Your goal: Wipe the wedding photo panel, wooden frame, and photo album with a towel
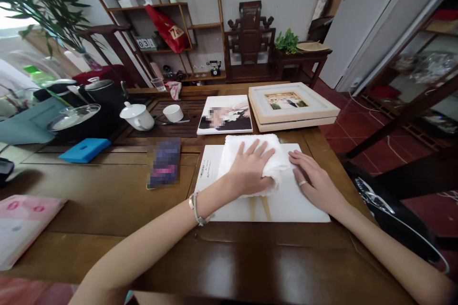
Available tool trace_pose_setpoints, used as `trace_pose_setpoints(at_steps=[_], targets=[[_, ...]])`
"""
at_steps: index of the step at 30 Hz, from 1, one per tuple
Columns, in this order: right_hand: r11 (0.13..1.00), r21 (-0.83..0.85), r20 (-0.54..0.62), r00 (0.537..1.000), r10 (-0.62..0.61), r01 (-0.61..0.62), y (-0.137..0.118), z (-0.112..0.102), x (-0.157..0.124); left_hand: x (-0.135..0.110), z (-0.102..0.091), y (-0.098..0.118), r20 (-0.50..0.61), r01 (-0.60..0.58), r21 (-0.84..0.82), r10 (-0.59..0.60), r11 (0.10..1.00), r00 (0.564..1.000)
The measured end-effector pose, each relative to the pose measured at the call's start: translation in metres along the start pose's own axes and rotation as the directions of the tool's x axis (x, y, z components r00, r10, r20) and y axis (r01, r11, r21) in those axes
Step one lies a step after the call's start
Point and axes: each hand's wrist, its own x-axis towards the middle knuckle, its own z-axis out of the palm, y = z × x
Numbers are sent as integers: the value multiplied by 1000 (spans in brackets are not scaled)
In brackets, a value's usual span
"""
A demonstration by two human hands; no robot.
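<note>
A white cloth lies folded and bunched on a flat white panel in front of me. My left hand rests on the cloth with its fingers spread; its thumb is partly lost in the folds. To its right, my right hand lies on the panel's right side, fingers stretched out and touching the surface. Small print and a barcode show at the panel's upper left, and two tan strips near its front edge. A photo panel and a framed photo lie just behind.
Left of the panel is a phone-shaped object, its surface blurred out. Farther left are a blue block, a lidded white tea bowl, a white cup and a pink-and-white packet. The wooden table's right edge runs beside my right arm.
</note>
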Motion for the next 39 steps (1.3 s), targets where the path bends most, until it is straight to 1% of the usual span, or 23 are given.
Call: trace_pose_setpoints(at_steps=[4,8,10,11,12,14,16,19,21,22,23,25,28,30,32,33,34,36,39], targets=[[1000,2,2,1000,8,-8,-1,1,0,-21,-5,-28,5,59,-45,-59,997,998],[1000,-7,-5,1000,4,-5,-1,2,0,-49,-5,-63,-41,107,-47,-109,993,993],[1000,-19,-2,1000,6,-6,-2,2,0,-60,-3,-73,-62,115,-37,-117,993,991],[1000,-25,0,1000,6,-6,-2,2,0,-65,-2,-75,-68,114,-31,-116,993,991],[999,-31,1,1000,7,-7,-2,2,0,-69,-1,-74,-69,112,-25,-113,993,991],[999,-38,4,1000,10,-10,-2,2,0,-80,2,-65,-47,98,-14,-99,995,994],[999,-42,9,1000,12,-12,-2,2,0,-96,4,-48,5,57,-9,-57,998,998],[999,-47,17,1000,16,-15,-3,3,0,-125,8,-20,85,-50,-13,51,999,995],[998,-52,18,1000,19,-18,-3,3,-1,-139,10,-9,115,-93,-19,95,995,989],[998,-54,18,1000,20,-19,-3,3,-1,-142,10,-7,122,-98,-24,100,995,988],[998,-53,17,1000,21,-20,-3,3,-1,-141,10,-8,121,-90,-29,93,995,988],[999,-46,13,1000,22,-22,-2,4,-1,-128,9,-17,101,-55,-35,58,998,993],[999,-32,11,1000,21,-21,-2,3,-1,-93,5,-40,49,19,-22,-17,1000,999],[1000,-23,13,1000,22,-22,-1,3,0,-68,1,-54,31,45,-7,-44,999,999],[1000,-13,14,1000,26,-26,-1,3,0,-51,-2,-62,26,65,9,-65,998,998],[1000,-9,13,1000,27,-27,-1,3,0,-46,-2,-63,25,76,18,-77,997,997],[1000,-7,12,1000,28,-27,-1,3,0,-44,-3,-61,27,86,30,-87,996,996],[1000,-10,12,1000,27,-27,-1,3,0,-50,-1,-51,44,92,62,-95,994,995],[999,-26,15,1000,19,-19,-1,3,0,-77,3,-22,114,74,91,-84,993,990]])
